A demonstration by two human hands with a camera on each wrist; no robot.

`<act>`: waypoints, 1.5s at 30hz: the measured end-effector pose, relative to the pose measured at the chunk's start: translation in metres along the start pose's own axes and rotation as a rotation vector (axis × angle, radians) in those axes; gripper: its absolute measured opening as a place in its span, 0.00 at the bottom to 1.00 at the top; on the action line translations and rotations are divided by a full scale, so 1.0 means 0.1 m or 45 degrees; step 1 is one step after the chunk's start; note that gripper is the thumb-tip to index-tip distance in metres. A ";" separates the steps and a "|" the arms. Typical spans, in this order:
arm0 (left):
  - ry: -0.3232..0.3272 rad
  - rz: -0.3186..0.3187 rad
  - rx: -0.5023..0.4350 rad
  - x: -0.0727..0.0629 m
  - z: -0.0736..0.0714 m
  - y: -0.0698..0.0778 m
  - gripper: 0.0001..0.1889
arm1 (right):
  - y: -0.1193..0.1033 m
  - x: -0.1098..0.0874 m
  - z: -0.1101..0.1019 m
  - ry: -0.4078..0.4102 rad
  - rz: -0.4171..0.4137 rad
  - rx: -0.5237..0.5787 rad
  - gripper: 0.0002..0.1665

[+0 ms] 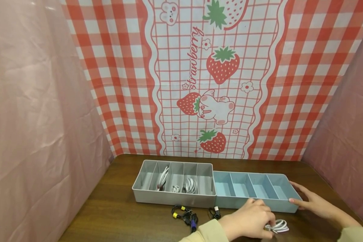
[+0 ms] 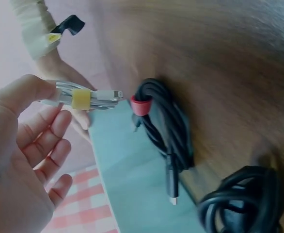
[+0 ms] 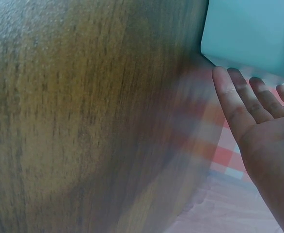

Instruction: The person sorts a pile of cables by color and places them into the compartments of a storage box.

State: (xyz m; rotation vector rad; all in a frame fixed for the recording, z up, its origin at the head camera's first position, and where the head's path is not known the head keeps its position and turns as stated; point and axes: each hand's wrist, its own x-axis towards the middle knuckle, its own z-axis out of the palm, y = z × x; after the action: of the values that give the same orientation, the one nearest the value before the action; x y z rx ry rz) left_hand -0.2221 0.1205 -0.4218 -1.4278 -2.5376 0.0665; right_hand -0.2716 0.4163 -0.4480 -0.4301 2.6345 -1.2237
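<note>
My left hand [image 1: 254, 218] pinches a bundled white charging cable [image 1: 279, 226] between thumb and finger, in front of the blue divided box [image 1: 254, 203]. In the left wrist view, a yellow strap [image 2: 81, 99] wraps that cable and its metal plug sticks out past the fingers; the other fingers are loosely bent. At the box's right end is my right hand [image 1: 316, 203], its thumb by the front corner and its fingers along the end wall. Those fingers look nearly straight in the right wrist view, against the blue wall [image 3: 251, 39].
Left of the blue box stands a grey divided box [image 1: 173, 198] with white cables in several compartments. Black cables lie in front: one pair has yellow ties [image 1: 181, 212], one a purple tie [image 1: 194, 222], one a white-tipped plug [image 1: 216, 210]. A red-tied black cable [image 2: 171, 126] shows near my left hand.
</note>
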 end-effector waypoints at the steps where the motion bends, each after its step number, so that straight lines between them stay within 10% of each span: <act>1: 0.004 -0.008 0.002 0.00 -0.01 0.00 0.10 | 0.00 0.00 0.00 0.002 -0.005 0.004 0.43; 45: 0.132 -0.090 -0.182 -0.35 -0.66 -0.24 0.07 | 0.01 0.00 0.00 0.003 0.005 0.010 0.43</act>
State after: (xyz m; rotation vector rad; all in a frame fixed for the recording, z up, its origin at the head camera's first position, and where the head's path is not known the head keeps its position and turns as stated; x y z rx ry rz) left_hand -0.2107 0.0736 -0.3599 -1.3511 -2.5493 -0.1994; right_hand -0.2714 0.4172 -0.4491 -0.4228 2.6300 -1.2342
